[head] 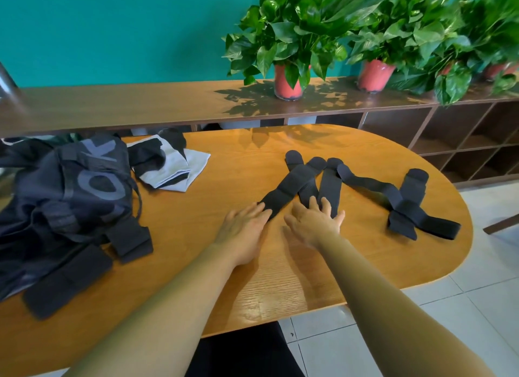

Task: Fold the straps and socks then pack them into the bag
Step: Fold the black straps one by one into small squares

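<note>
Two bare hands lie flat on an oval wooden table [280, 286], seen from a camera worn on the person's head. The left hand [243, 226] is at the table's middle. Its fingers are straight and close together, and their tips touch the near end of a diagonal strap [289, 187], black, which runs away toward the table's far edge. This hand grips nothing. The right hand [314, 222], just beside it, has its fingers spread apart and rests on the near ends of two upright straps [328, 185], also black, which cross the diagonal one. It too holds nothing. All three have rounded tips near the table's far edge.

Toward the table's right end, well apart from the hands, two crossed straps [407, 202] lie in an X shape.

At the table's left end sits a crumpled dark navy drawstring bag [70, 185] with large grey letters "OK". Two short black strap bundles [129, 239] lie against it, toward the table's near edge. A loose pile of grey and black socks [171, 166] lies just beside the bag, close to the table's far edge.

Beyond the table's far edge runs a long wooden shelf unit [140, 101] with leafy potted plants [289, 39] in red pots, against a teal wall.
</note>
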Demonstrator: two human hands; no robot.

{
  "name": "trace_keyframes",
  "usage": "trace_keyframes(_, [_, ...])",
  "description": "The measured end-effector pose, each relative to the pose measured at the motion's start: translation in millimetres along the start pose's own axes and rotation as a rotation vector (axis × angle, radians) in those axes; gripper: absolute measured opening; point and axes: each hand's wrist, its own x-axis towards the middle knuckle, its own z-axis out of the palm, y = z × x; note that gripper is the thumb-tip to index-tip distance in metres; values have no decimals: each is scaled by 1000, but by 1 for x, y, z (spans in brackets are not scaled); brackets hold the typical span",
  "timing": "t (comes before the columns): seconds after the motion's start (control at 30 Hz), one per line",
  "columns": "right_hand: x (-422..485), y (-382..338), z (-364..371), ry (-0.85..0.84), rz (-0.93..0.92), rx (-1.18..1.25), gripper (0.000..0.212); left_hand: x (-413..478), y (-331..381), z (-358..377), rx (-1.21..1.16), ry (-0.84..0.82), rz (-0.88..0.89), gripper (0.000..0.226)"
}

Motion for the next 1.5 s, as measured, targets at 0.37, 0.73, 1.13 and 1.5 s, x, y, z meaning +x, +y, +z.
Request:
trace_keyframes(0.37, [13, 11, 2, -92, 141, 49, 60, -25, 10, 0, 175, 22, -13, 48])
trace_keyframes(0.73, [15, 13, -4, -98, 202, 45, 56, -63, -3, -8, 155, 1, -93, 41])
trace_keyframes(1.13, [18, -3, -6, 85, 37, 39, 44, -54, -7, -15, -109, 122, -103, 41])
trace_keyframes(1.5, [26, -47, 11, 13, -531, -101, 51, -53, -28, 2, -20, -57, 12, 49])
